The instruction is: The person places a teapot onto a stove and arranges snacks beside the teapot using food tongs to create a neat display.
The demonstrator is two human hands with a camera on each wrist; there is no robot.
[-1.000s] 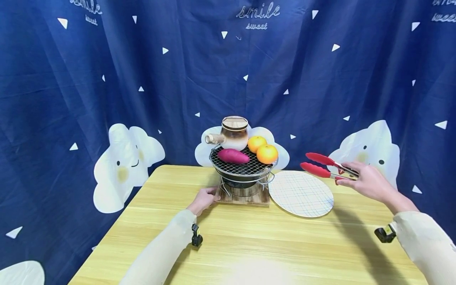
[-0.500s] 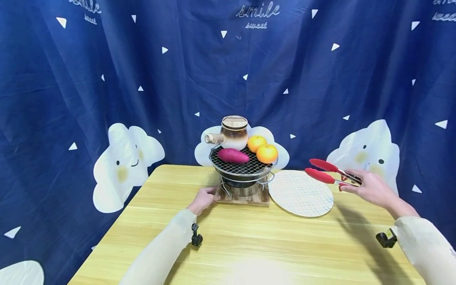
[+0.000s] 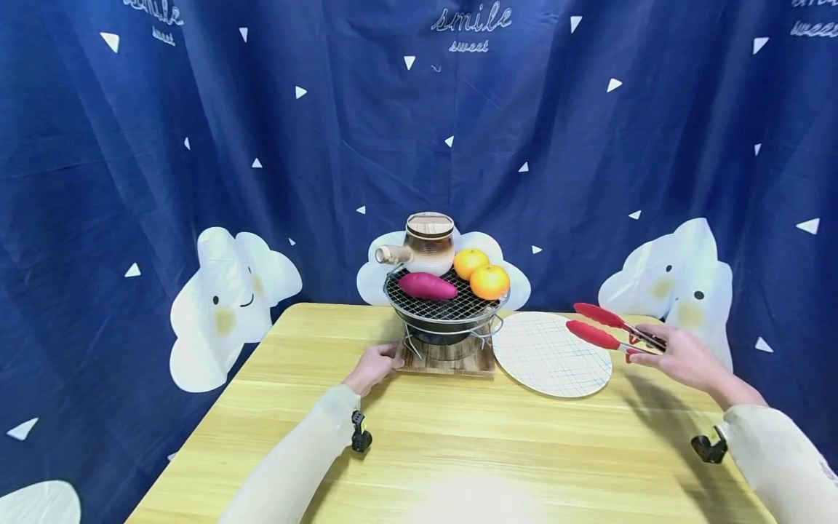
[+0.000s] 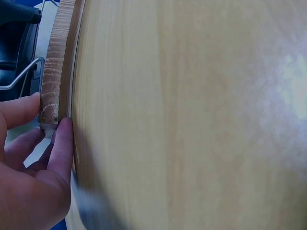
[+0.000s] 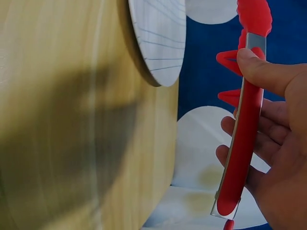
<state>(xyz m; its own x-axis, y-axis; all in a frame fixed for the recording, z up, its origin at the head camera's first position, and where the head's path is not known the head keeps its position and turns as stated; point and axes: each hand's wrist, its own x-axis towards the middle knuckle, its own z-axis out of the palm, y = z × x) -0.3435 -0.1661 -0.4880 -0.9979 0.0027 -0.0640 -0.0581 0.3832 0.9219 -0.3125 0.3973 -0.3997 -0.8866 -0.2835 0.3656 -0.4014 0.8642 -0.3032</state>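
Note:
My left hand (image 3: 372, 367) grips the near left corner of the wooden base board (image 3: 452, 364) under a small round grill (image 3: 445, 316); in the left wrist view the thumb lies on top and fingers reach along the edge. My right hand (image 3: 687, 358) holds red-tipped tongs (image 3: 605, 327), arms parted, over the right side of a white plate (image 3: 550, 364) with blue lines. Nothing is between the tong tips. On the grill mesh sit a purple sweet potato (image 3: 428, 286), two oranges (image 3: 489, 282) and a clay pot (image 3: 430, 244) with a wooden lid.
The wooden table (image 3: 445, 444) extends toward me in front of the grill and plate. A blue curtain (image 3: 340, 109) with white clouds hangs right behind the table's far edge. The pot's handle (image 3: 393, 254) sticks out to the left.
My right hand has lowered the tongs, and their tips have shifted slightly right, closer over the plate. The left hand, grill and food stay in place.

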